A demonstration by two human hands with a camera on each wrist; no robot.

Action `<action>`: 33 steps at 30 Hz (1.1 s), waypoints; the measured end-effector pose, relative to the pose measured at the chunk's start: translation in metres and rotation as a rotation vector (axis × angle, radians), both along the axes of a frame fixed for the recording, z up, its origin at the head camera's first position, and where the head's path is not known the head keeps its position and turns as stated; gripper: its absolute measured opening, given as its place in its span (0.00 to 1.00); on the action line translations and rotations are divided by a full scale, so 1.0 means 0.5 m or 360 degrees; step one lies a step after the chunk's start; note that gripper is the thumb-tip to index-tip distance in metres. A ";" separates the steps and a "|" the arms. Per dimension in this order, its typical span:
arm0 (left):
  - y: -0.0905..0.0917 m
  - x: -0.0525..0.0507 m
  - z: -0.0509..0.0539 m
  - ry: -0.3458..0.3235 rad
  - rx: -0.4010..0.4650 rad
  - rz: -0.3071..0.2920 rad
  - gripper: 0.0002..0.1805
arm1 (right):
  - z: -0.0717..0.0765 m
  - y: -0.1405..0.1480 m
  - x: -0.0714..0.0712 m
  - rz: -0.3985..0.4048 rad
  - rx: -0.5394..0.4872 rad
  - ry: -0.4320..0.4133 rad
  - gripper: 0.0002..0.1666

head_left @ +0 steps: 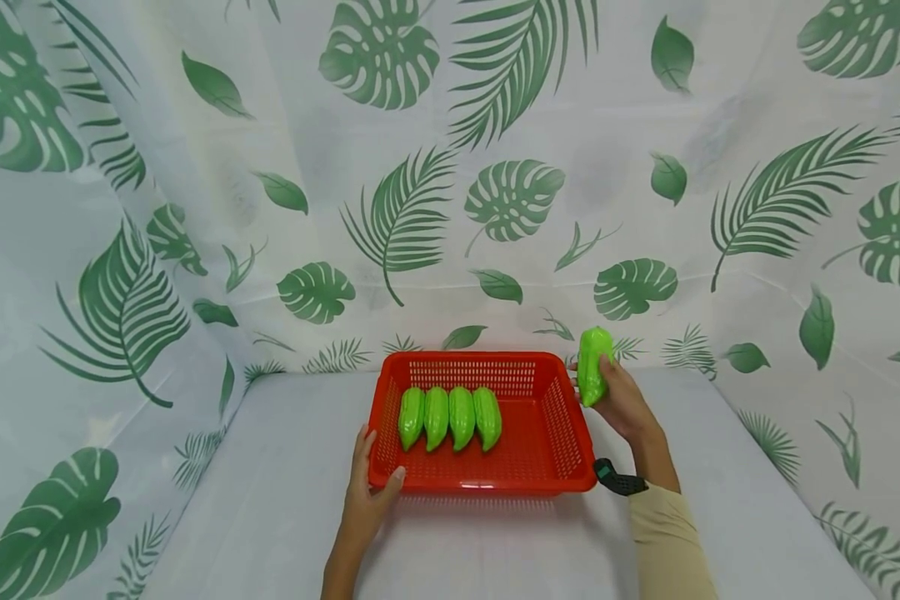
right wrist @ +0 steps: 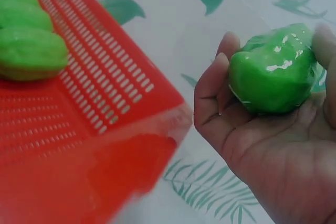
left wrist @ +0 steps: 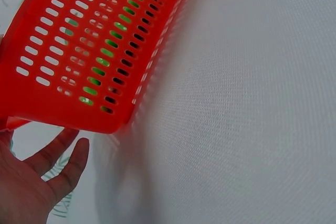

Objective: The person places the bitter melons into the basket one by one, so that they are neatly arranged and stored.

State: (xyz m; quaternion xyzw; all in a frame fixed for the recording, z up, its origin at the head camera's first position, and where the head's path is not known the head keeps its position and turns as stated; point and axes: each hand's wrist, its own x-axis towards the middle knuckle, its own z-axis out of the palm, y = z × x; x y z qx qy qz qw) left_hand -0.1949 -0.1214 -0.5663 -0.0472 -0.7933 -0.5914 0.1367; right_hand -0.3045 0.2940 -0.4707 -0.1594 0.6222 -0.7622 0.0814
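Observation:
In the head view my right hand (head_left: 626,400) holds a green bitter melon (head_left: 592,367) above the right rim of the red basket (head_left: 487,485). The melon is ribbed, tapered and wrapped in shiny clear film. Seen from the right wrist, fingers and thumb close round this bitter melon (right wrist: 273,74), away from the basket (right wrist: 147,85). Several similar bitter melons (head_left: 437,417) lie side by side in the basket's left part. My left hand (head_left: 367,500) touches the basket's front left corner, its fingers fairly straight; the left wrist view shows two fingers (left wrist: 68,166) beside the rim.
The basket stands on a white-covered table (head_left: 285,467). Behind it and at both sides hangs a white curtain (head_left: 435,300) printed with green leaves. A dark band (head_left: 618,479) is on the right wrist, below it a beige sleeve (head_left: 667,542).

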 end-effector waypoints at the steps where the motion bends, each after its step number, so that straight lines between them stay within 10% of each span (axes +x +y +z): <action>1: 0.000 0.001 0.000 -0.0001 -0.0001 0.0002 0.43 | 0.005 -0.004 0.000 0.0024 -0.0017 -0.0026 0.28; 9: 0.002 -0.003 -0.001 0.0005 -0.0009 0.0015 0.43 | 0.020 -0.035 -0.017 0.0028 0.0044 -0.0190 0.36; 21: 0.000 0.001 0.001 -0.0003 -0.0003 0.0010 0.42 | 0.010 -0.088 -0.040 -0.0010 0.0548 -0.0377 0.47; 33: -0.004 -0.004 -0.008 0.0003 0.0004 0.0005 0.42 | 0.014 -0.156 -0.066 -0.0028 0.1124 -0.0571 0.37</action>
